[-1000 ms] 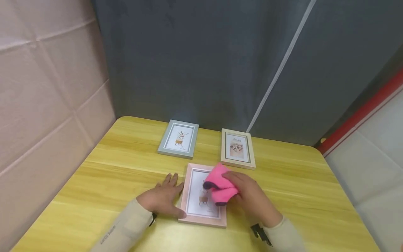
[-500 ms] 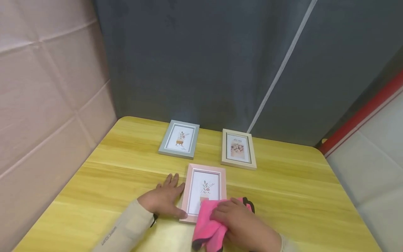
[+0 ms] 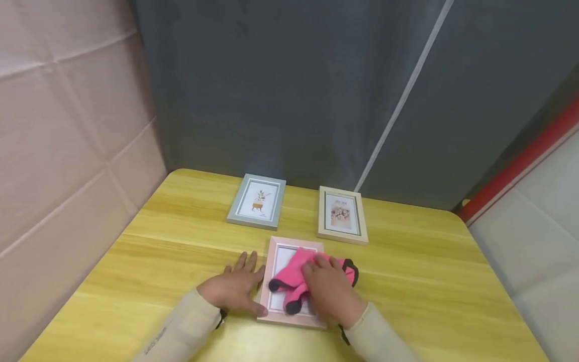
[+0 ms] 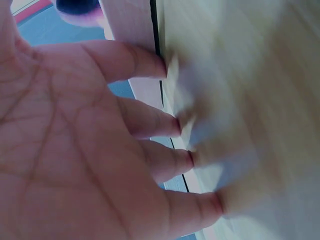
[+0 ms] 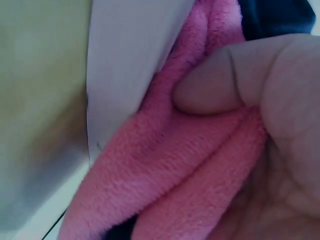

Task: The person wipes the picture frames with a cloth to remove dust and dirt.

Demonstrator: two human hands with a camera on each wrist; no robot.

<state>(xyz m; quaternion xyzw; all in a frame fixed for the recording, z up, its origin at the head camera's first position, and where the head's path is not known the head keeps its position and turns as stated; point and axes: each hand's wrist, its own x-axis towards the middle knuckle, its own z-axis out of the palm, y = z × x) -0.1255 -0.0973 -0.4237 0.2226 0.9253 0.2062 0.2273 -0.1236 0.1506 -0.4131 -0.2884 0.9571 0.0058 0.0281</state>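
Cloth [image 3: 293,272] back up pink frame [image 3: 289,320]

Soft, even head-view lighting, pale glare on the near tabletop [image 3: 246,344], bluish wrist views, tabletop blurred in both

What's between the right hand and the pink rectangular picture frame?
A fuzzy pink cloth with black edging, under the right hand, over the pink frame, in the head view.

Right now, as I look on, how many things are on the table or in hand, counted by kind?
Picture frames: 3 (pink frame, grey-blue frame, cream frame)
Pink plush cloth, held in the right hand: 1
Total: 4
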